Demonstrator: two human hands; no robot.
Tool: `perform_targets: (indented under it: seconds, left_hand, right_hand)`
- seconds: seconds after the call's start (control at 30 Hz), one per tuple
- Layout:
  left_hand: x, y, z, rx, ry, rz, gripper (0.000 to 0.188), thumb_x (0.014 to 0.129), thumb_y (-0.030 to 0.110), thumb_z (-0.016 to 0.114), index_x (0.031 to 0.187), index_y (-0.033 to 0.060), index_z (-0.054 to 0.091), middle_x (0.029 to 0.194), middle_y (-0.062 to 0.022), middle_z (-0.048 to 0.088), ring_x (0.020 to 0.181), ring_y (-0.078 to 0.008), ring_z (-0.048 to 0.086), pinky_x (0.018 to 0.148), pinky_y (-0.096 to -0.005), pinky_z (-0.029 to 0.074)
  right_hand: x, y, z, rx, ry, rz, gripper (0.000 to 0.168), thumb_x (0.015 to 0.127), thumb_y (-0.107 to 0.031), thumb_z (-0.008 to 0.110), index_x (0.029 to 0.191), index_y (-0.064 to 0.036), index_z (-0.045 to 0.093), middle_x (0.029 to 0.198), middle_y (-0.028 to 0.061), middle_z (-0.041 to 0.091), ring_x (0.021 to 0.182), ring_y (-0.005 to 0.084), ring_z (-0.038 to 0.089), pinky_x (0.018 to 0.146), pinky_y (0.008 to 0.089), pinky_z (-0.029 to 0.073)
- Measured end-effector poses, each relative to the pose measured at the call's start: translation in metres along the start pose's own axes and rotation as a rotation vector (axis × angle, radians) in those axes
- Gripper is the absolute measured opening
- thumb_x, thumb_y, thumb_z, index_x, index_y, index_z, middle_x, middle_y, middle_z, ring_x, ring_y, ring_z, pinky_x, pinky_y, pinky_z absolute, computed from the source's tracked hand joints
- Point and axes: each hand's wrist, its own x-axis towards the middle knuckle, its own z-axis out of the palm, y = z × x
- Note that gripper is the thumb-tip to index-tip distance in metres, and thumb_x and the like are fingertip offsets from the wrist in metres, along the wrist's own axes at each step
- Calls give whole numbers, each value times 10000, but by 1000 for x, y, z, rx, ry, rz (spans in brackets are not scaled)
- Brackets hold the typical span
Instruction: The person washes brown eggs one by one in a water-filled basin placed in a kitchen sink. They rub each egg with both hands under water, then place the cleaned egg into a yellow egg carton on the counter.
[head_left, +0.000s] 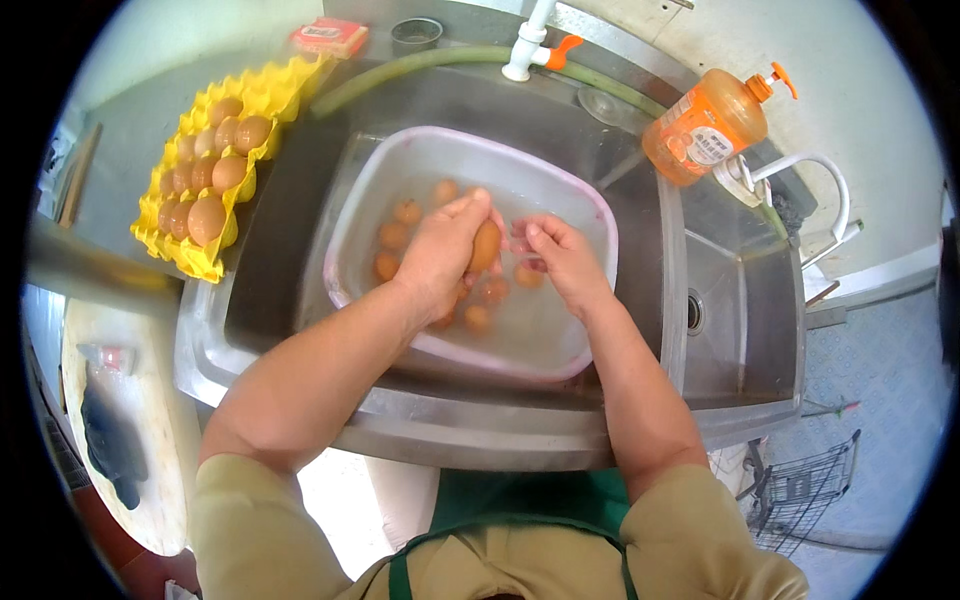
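Note:
A white plastic basin (551, 352) with a pinkish rim stands in a stainless steel sink (262, 300). Cloudy water fills it, and several brown eggs (391, 235) lie under the surface. Above the water, my left hand (451, 236) grips one brown egg (486, 246) between thumb and fingers. Just to its right is my right hand (559, 251), fingers curled and apart, with no egg visible in it. Left of the basin, a yellow egg tray (196, 262) on the steel counter holds several wet-looking brown eggs (206, 220).
Behind the basin rises a white tap (526, 49) with an orange handle, near a green hose (412, 64). An orange pump bottle (705, 127) stands on the right ledge, beside a smaller sink basin (750, 322). A wire shopping cart (806, 484) is on the floor at right.

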Motion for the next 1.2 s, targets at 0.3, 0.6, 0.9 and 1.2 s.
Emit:
perform_targets:
  seconds: [0.3, 0.6, 0.9, 1.2]
  left_hand:
    - [9, -10, -8, 58, 41, -97, 209, 857, 146, 527, 1060, 114, 487, 901, -36, 525, 733, -119, 476, 555, -255, 373]
    - [19, -20, -13, 145, 50, -187, 221, 854, 170, 561, 1059, 126, 492, 818, -19, 492, 647, -115, 444, 486, -253, 338]
    - [7, -3, -3, -83, -46, -331, 333, 963, 413, 374, 1010, 119, 521, 774, -22, 535, 565, -121, 455, 450, -238, 319]
    - [-3, 7, 2, -190, -378, 15, 395, 881, 129, 507, 1262, 108, 404, 1024, -32, 534, 828, -114, 541, 656, -231, 446]
  right_hand:
    - [0, 61, -11, -934, -188, 263, 295, 799, -171, 575, 1029, 13, 583, 980, 142, 620, 874, 213, 600, 767, 346, 479]
    - [5, 31, -8, -35, -173, 544, 307, 878, -215, 535, 1107, -12, 562, 1030, 129, 628, 936, 200, 625, 759, 332, 521]
    - [-28, -37, 27, 207, 22, -154, 300, 900, -157, 515, 1155, -2, 541, 1092, 110, 597, 957, 205, 601, 810, 299, 497]
    - [-17, -26, 25, -424, 187, -640, 550, 756, -82, 647, 1270, -68, 450, 1359, 141, 371, 1240, 267, 403, 967, 352, 409]
